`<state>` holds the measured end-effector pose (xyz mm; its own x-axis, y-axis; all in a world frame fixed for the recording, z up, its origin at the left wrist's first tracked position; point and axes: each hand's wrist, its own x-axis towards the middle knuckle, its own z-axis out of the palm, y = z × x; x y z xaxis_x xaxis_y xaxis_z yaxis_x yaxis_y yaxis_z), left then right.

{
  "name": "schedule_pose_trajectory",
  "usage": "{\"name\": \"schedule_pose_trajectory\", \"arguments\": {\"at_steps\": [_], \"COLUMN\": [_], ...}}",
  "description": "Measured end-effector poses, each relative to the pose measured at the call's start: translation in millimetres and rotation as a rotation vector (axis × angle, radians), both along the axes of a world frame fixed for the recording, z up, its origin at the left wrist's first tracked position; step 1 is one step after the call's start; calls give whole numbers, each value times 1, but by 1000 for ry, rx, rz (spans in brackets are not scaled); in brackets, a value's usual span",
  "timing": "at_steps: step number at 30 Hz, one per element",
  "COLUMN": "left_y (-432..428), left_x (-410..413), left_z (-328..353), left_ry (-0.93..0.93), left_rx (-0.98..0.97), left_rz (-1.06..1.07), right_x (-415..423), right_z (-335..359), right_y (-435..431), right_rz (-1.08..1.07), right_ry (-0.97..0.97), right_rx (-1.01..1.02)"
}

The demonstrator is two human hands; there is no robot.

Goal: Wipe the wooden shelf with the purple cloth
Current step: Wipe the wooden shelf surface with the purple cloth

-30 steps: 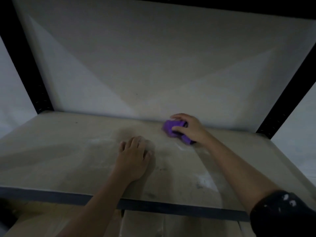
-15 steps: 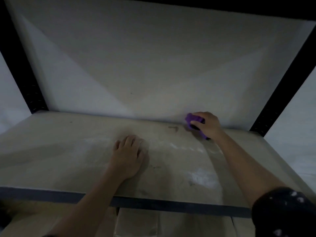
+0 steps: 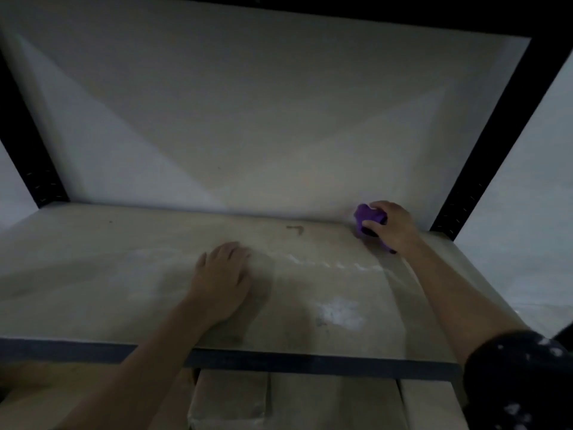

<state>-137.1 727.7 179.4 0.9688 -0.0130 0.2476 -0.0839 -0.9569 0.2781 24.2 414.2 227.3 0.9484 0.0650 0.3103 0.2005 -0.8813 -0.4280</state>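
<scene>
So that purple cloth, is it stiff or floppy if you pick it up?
Probably floppy: the purple cloth is bunched into a lump in the right hand, so it would likely droop if lifted. It seems light, since that hand alone grips it. Pushed along the wooden shelf, it should slide, not roll.

The wooden shelf (image 3: pixel 93 274), edged in front by a dark rail (image 3: pixel 279 361), is carrying a white powdery patch (image 3: pixel 341 311) toward its front right, a thin white streak (image 3: pixel 325 264) across its middle and a small brown mark (image 3: pixel 296 228) near the back. The left hand (image 3: pixel 223 280) is lying palm-down at mid-board, and the purple cloth (image 3: pixel 367 216) is sitting bunched in the back right corner, gripped by the right hand (image 3: pixel 393 226).
</scene>
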Motion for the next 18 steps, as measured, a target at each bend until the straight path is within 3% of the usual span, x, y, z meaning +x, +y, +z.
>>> {"name": "schedule_pose_trajectory", "arguments": {"at_steps": [2, 4, 7, 10, 12, 14, 16, 18], "left_y": [-26, -51, -69, -72, -74, -76, -76, -76], "left_x": [-6, -7, -4, -4, -4, -4, -4, -3], "left_z": [5, 5, -4, -11, -11, -10, -9, -10], "left_ry": [39, 60, 40, -4, -29, -35, -36, -31], "left_rx": [-5, -33, -43, 12, 27, 34, 38, 39], "left_rz": [-84, -125, -107, -99, -102, -97, -95, -97], "right_x": [-2, -13, -37, -45, -31, -17, -15, -27], "right_z": [-13, -25, -32, -15, -5, 0, -6, -17], "right_y": [-4, 8, 27, 16, -10, -41, -55, -40], "right_rz": [-104, -77, 171, 389, 276, 6, -176, -150], "right_ry": [66, 13, -41, 97, 91, 31, 68, 40], "right_rx": [-109, -94, -61, 25, 112, 154, 22, -73]}}
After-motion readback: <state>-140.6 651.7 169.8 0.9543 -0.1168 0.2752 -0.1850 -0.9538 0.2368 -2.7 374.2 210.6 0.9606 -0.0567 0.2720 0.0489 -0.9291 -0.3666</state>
